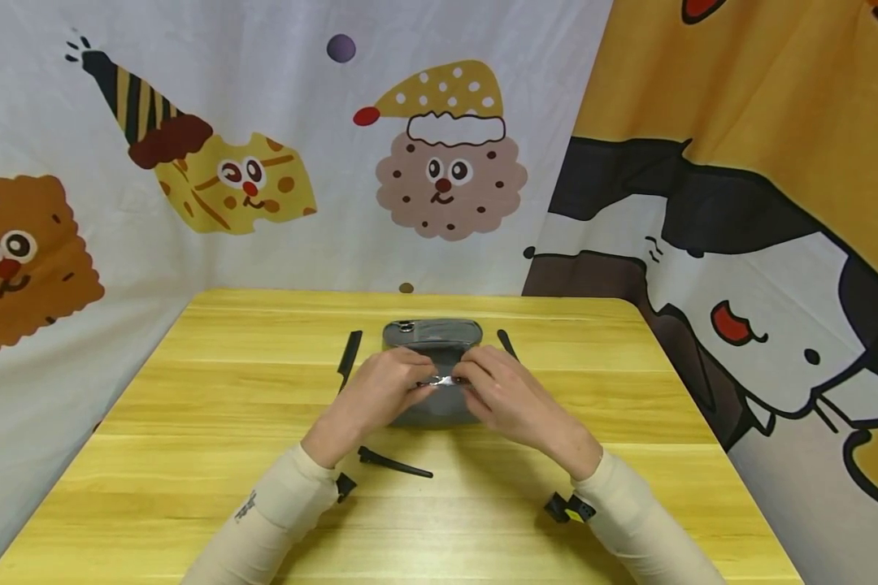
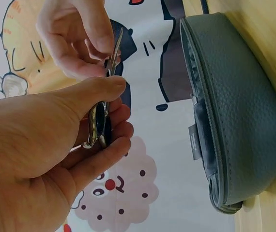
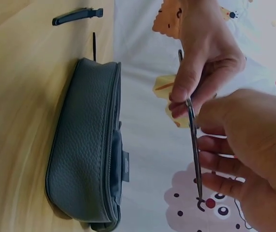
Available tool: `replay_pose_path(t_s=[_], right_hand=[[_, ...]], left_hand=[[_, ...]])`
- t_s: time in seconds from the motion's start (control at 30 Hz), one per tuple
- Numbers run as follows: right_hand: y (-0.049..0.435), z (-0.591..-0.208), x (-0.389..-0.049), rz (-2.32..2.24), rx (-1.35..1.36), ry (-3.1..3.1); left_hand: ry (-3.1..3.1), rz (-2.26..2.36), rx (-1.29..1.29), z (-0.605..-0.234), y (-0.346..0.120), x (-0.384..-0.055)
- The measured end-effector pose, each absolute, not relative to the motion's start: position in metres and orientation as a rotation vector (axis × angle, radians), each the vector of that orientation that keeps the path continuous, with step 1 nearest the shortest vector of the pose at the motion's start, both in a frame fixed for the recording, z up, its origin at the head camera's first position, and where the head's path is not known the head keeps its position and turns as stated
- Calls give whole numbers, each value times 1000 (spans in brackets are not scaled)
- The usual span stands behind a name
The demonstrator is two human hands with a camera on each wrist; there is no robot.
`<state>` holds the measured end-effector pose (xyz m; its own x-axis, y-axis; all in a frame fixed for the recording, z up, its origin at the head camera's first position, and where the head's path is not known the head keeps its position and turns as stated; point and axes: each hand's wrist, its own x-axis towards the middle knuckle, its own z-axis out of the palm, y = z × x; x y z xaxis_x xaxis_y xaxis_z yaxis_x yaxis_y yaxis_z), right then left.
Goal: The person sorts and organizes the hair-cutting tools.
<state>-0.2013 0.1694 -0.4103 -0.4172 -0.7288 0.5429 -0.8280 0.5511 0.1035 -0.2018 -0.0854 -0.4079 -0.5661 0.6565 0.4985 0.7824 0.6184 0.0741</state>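
A pair of slim metal scissors is held between both hands over a grey pouch. My left hand grips it at the ring handles, thumb pressed near the pivot. The blades run toward my right hand, whose curled fingertips meet them along one side. In the head view the fingers hide most of the scissors. The grey pouch, textured like leather, stands on the table with its zipped top open and a dark label showing at the opening.
On the wooden table a black comb lies left of the pouch. A black hair clip lies in front, between the forearms. Another thin black item shows behind my right hand. A cartoon-printed curtain hangs behind the table.
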Motion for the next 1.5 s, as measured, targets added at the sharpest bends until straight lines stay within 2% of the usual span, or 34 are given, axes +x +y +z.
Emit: replay_pose_path(t_s=[0.33, 0.6, 1.5], right_hand=[[175, -410, -209, 185, 1292, -2173], [176, -412, -210, 116, 1284, -2133], [176, -417, -212, 172, 1364, -2046]], left_hand=[[-2565, -691, -1176, -400, -98, -201], [-2729, -1073, -1091, -397, -108, -205], [-2837, -1211, -1124, -389, -127, -206]])
